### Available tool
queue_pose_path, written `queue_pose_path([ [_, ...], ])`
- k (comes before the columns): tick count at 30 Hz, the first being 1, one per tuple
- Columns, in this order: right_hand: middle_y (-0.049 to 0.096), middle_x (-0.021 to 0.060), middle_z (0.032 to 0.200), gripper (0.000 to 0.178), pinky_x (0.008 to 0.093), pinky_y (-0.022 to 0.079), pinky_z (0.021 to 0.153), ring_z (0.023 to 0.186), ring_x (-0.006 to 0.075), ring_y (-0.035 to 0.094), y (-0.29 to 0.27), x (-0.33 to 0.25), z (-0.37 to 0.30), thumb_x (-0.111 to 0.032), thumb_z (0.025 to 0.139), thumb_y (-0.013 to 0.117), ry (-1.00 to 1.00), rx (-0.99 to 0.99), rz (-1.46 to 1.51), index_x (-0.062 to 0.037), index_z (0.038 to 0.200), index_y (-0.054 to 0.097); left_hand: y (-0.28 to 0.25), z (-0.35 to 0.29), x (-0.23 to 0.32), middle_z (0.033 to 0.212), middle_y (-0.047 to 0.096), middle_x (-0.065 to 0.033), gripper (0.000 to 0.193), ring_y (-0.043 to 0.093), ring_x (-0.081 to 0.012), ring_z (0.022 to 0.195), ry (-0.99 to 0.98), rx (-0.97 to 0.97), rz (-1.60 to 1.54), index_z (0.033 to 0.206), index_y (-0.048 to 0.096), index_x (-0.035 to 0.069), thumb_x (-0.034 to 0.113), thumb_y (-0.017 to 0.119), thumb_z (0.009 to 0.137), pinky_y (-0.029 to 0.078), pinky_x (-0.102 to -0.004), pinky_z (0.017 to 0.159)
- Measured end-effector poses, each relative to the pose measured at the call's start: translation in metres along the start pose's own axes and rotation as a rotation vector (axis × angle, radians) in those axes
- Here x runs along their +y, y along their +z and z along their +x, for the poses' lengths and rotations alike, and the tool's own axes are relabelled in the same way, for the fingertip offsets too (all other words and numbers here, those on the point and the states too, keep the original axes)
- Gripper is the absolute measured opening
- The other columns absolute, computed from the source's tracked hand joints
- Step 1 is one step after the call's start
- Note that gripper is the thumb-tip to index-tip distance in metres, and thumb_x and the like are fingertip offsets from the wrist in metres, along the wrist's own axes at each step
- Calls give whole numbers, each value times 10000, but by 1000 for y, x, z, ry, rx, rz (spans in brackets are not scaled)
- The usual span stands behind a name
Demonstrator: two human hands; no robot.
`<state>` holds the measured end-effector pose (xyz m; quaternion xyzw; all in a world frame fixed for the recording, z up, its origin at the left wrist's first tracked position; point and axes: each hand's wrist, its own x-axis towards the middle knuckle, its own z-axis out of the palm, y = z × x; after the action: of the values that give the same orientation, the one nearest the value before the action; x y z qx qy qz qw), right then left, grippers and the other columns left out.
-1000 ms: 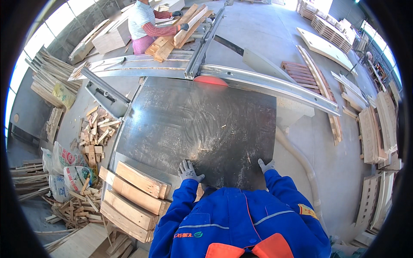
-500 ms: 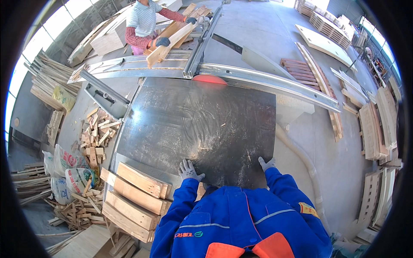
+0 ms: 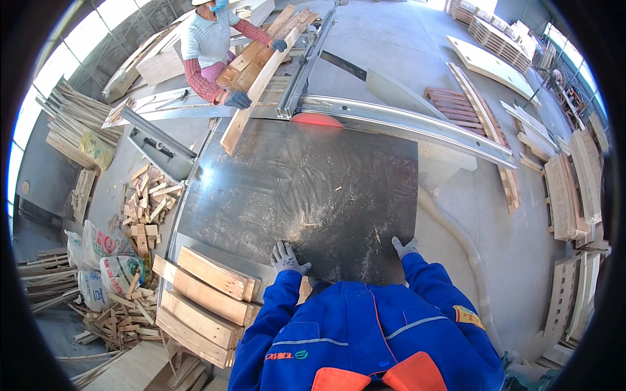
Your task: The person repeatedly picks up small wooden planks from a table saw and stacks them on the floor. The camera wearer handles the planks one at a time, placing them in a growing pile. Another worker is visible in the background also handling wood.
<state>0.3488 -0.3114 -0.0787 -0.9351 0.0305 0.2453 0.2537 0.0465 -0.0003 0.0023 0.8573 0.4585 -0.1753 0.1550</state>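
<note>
Seen from above, a person in a blue jacket stands at a broad dark tabletop [image 3: 352,176] filling the centre of the frame. The gloved left hand [image 3: 287,258] rests at its near edge, low centre, palm down with fingers a little spread; the gloved right hand [image 3: 404,247] rests on its right-hand edge, thumb apart from the fingers. Neither hand grips anything. At upper left, a co-worker [image 3: 210,39] holds a long pale board [image 3: 261,88] in two gloved hands [image 3: 238,100], its lower end over the tabletop's far left corner.

To work well here, both palms would best stay flat and well apart from the red guard [image 3: 317,120] at the far edge, leaving the board a free path. Waiting until its near end lies within easy reach seems wiser than leaning in. The wood chips scattered mid-table could snag the board, so a clean surface would help.

Compared with half a second ago, the board's lower end has come nearer, from the metal rails onto the dark surface's area, and more of the co-worker's head shows. The person's own hands look unmoved.
</note>
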Motion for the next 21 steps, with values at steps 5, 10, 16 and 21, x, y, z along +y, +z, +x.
queue_pose_path([
  [5, 346, 323, 1508, 1199, 439, 325, 1155, 1397, 446, 367, 0, -2, -3, -688, 727, 740, 8, 28, 11, 75, 1502, 236, 2, 0, -2, 1638, 120, -191, 1216, 98, -396, 1515, 10, 20, -10, 1561, 198, 59, 604, 809, 663, 145, -552, 1205],
  [10, 351, 325, 1505, 1206, 441, 331, 1152, 1390, 449, 377, -1, -2, -4, -698, 730, 733, -8, 22, 13, 75, 1504, 227, 2, 0, -2, 1637, 121, -193, 1214, 104, -397, 1513, 11, 19, -5, 1560, 198, 57, 605, 809, 665, 146, -549, 1206],
  [16, 308, 333, 1527, 1219, 434, 296, 1177, 1419, 449, 331, 0, 0, -1, -703, 735, 721, 12, 10, -18, 90, 1508, 210, 0, 0, -1, 1639, 110, -196, 1215, 92, -397, 1516, 11, 12, -11, 1560, 198, 57, 601, 811, 663, 142, -556, 1205],
  [21, 292, 335, 1535, 1223, 433, 282, 1186, 1428, 449, 316, -4, -6, -7, -692, 736, 728, 15, -10, 15, 98, 1508, 203, 2, 1, -2, 1643, 103, -188, 1219, 82, -392, 1519, 4, 7, -9, 1564, 190, 59, 605, 808, 667, 138, -554, 1206],
])
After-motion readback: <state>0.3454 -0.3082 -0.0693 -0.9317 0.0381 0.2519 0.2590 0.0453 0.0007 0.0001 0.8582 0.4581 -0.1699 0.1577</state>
